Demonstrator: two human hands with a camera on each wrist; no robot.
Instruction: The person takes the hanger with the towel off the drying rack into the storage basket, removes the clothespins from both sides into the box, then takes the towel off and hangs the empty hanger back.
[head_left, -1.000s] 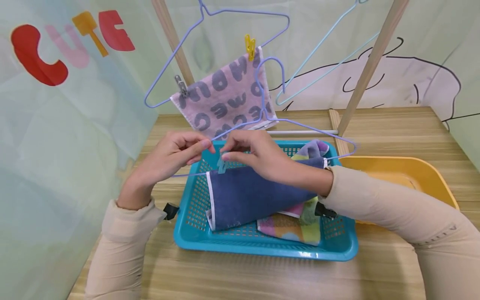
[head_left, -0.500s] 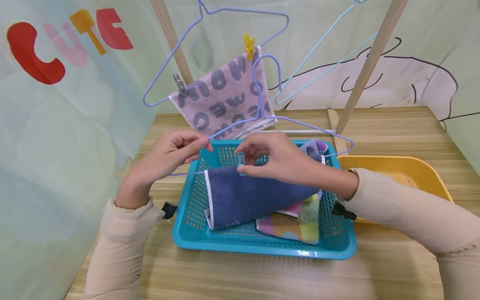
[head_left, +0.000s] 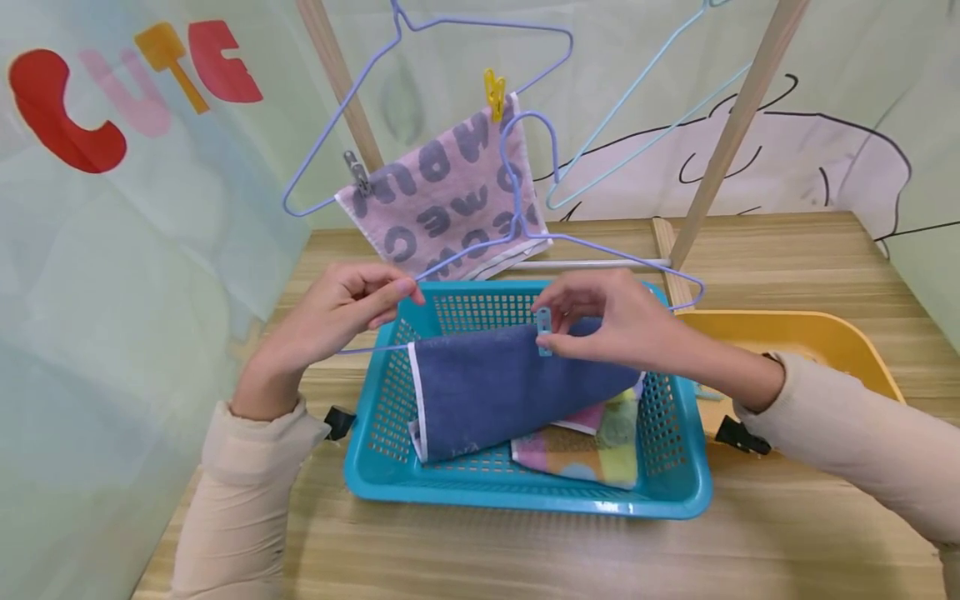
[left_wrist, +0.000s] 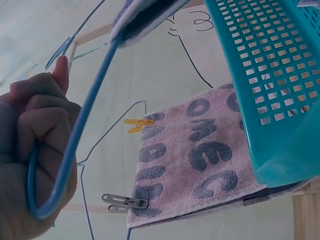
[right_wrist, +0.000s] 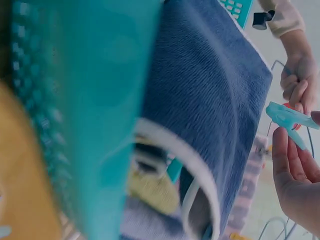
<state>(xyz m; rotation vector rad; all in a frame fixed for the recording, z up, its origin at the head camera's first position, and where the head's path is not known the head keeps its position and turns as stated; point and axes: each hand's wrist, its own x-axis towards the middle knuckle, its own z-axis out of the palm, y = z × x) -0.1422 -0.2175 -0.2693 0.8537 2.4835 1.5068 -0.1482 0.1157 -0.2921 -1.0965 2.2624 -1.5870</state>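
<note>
My left hand grips the left end of a purple-blue wire hanger, its fingers curled round the bent wire in the left wrist view. Over the hanger's bottom bar hangs a navy towel with white edging. Between thumb and fingers, my right hand pinches a light-blue clothespin, held in front of the towel's top edge right of its middle. The right wrist view shows the clothespin beside the towel. The hanger's right part is partly hidden behind my right hand.
Below the towel stands a teal basket with a multicoloured cloth inside. A yellow tray is at right. Behind, a pink towel hangs from another hanger by yellow and grey clothespins, near a wooden post.
My right hand has moved right with the clothespin, from the towel's upper left corner to past the middle of its top edge. My left hand stays on the hanger's left end.
</note>
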